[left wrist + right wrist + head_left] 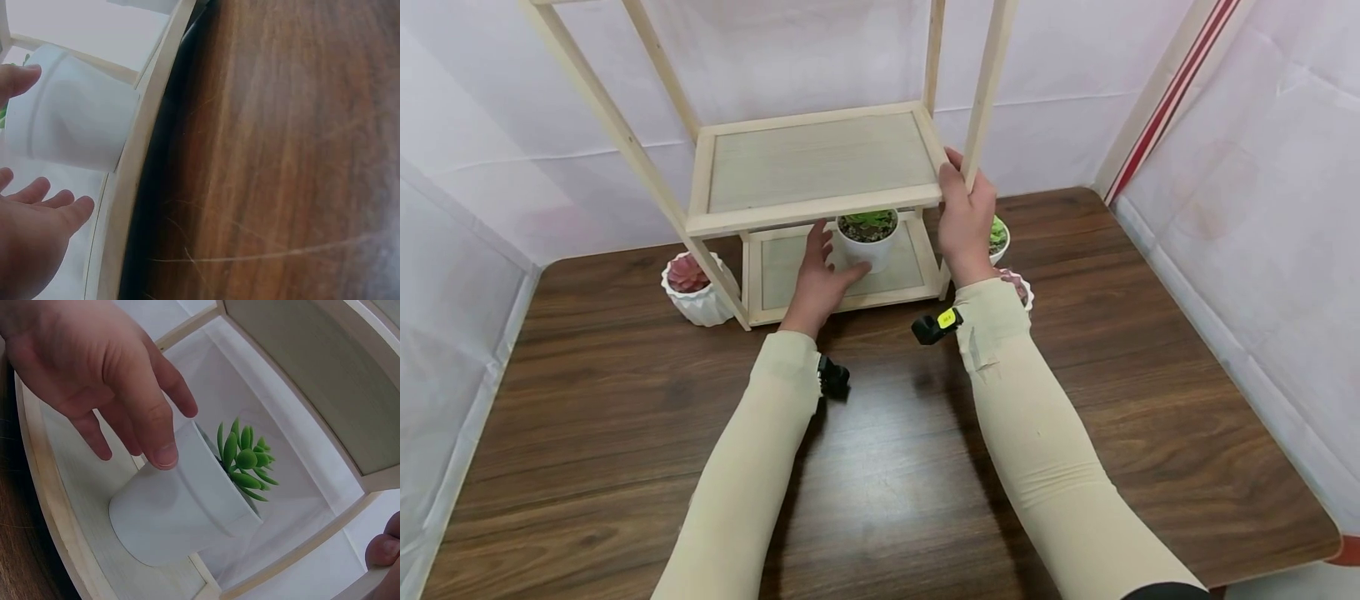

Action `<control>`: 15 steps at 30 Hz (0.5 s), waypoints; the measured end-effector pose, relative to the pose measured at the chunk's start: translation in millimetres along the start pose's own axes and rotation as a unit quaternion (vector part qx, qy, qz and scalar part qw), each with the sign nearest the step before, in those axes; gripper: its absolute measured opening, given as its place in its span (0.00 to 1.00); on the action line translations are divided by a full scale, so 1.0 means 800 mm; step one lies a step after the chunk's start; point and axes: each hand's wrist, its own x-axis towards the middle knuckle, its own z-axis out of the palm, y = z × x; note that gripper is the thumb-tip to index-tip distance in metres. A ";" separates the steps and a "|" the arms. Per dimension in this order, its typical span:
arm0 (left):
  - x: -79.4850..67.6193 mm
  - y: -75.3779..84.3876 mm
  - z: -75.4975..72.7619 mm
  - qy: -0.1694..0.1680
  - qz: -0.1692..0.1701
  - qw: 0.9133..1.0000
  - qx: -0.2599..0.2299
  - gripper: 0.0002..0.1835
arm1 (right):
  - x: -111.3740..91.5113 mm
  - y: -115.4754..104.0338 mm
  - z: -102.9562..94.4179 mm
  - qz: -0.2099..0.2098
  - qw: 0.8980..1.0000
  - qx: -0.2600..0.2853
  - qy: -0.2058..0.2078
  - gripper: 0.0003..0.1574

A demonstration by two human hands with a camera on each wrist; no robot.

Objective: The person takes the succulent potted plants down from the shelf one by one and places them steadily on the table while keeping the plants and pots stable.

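A wooden shelf rack [816, 207] stands at the back of the table. On its lower board sits a white pot [867, 252] holding a green succulent [244, 456]. My left hand [822, 279] reaches in beside this pot, thumb and fingers spread around its left and front. In the right wrist view, the left thumb overlaps the pot's side near the rim, while the other fingers stand loose. My right hand [966, 212] grips the rack's right side, where the front post meets the upper board. Only a few right fingertips [384, 550] show at that view's lower right.
Left of the rack stands a white ribbed pot [703, 304] with a pink succulent. Beyond my right wrist are a pot with a green plant [998, 242] and another with a pinkish plant [1018, 287], both partly hidden. White sheeting [1247, 208] surrounds the dark wooden table [587, 467].
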 end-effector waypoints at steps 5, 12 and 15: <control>0.004 0.002 0.000 -0.003 -0.012 1.000 0.010 0.52 | -0.001 0.000 0.001 -0.002 1.000 0.003 -0.005 0.23; 0.002 0.005 0.003 -0.003 -0.016 1.000 0.012 0.52 | -0.005 -0.005 0.002 -0.002 1.000 -0.005 -0.004 0.23; 0.004 0.005 0.003 -0.001 -0.014 1.000 0.014 0.52 | -0.009 -0.014 0.002 -0.001 1.000 -0.007 -0.005 0.23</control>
